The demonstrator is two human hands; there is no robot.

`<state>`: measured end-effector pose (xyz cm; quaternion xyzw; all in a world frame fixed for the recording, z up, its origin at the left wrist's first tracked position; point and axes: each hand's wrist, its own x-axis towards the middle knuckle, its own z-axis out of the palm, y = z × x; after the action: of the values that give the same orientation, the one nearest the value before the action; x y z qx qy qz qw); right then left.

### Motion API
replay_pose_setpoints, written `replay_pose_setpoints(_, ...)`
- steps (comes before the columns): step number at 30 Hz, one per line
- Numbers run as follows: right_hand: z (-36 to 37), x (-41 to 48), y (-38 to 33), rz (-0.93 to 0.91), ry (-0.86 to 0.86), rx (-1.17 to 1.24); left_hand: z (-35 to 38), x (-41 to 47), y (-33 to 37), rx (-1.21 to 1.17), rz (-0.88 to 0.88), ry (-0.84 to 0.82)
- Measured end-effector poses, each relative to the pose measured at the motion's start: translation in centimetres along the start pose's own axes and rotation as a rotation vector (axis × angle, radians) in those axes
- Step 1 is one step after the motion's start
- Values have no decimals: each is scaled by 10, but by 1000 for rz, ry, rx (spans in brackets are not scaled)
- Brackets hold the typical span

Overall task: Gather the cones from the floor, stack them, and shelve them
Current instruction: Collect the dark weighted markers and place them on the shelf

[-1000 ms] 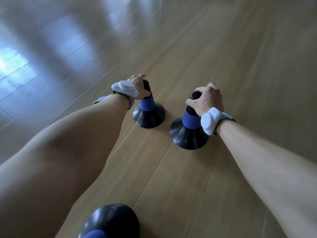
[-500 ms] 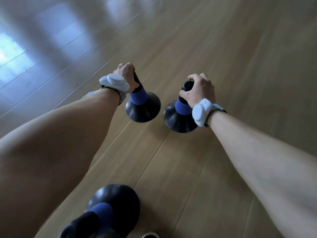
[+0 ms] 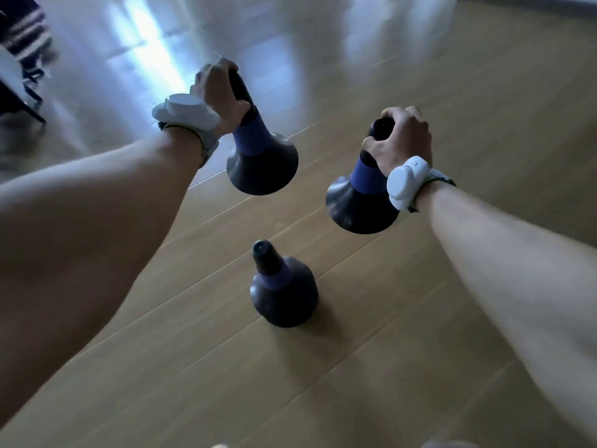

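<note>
Three black cones with blue bands are in the head view. My left hand (image 3: 219, 92) grips the narrow top of one cone (image 3: 261, 163) and holds it above the floor, tilted. My right hand (image 3: 400, 140) is closed round the top of a second cone (image 3: 358, 205), also off the floor. A third cone (image 3: 281, 292) stands upright on the wooden floor (image 3: 355, 367), below and between the two held cones. Both wrists carry white bands.
At the far left edge stands dark furniture with a striped cloth (image 3: 22, 37) on it. Bright window glare lies on the floor at the top left. Something pale shows at the bottom edge.
Both hands have lifted their cones off the floor and moved apart. The view has tilted, so the third cone now shows whole in the middle instead of at the bottom edge.
</note>
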<state>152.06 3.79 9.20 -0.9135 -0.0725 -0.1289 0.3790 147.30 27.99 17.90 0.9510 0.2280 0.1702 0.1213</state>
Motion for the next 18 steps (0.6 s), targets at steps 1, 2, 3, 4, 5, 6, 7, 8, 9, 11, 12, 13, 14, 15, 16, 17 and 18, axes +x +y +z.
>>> replay_pose_setpoints(1,-5,1,-6,5,17,3,-6,-2,-3,4,0,-5)
replay_pose_setpoints(2,-6,-6,-16,-15,35,16,-16,-10,-16,14,0,-3)
replay_pose_setpoints(3,-5,-15,-26,-24,38,22,-23,-19,-27,10,-16,-15)
replay_pose_setpoints(4,-1,-22,-35,-44,50,24,-29,-28,-39,14,-20,-25)
replay_pose_setpoints(5,-5,-23,-42,-34,53,25,-30,-31,-40,16,-27,-43)
replay_pose_setpoints(6,2,-33,-51,-57,61,33,-35,-40,-56,18,-31,-55)
replay_pose_setpoints(7,6,-43,-60,-75,70,36,-37,-46,-70,17,-30,-54)
replay_pose_setpoints(8,9,-50,-70,-100,86,39,-41,-51,-82,10,-27,-40)
replay_pose_setpoints(9,10,-58,-81,-115,108,46,-44,-55,-94,6,-19,-12)
replay_pose_setpoints(11,11,-75,-102,-145,155,52,-53,-69,-114,-27,-5,18)
replay_pose_setpoints(12,9,-76,-111,-149,167,54,-56,-72,-116,-40,-2,27)
replay_pose_setpoints(13,9,-84,-123,-168,164,46,-60,-79,-125,-52,-3,36)
replay_pose_setpoints(14,9,-93,-136,-192,156,42,-68,-86,-135,-57,-9,35)
replay_pose_setpoints(15,7,-99,-148,-206,154,46,-75,-92,-141,-58,-11,33)
replay_pose_setpoints(16,6,-102,-158,-215,153,52,-81,-94,-146,-56,-13,39)
replay_pose_setpoints(17,5,-106,-166,-220,145,56,-86,-96,-151,-55,-8,47)
replay_pose_setpoints(18,6,-109,-172,-225,134,55,-92,-98,-154,-45,-2,50)
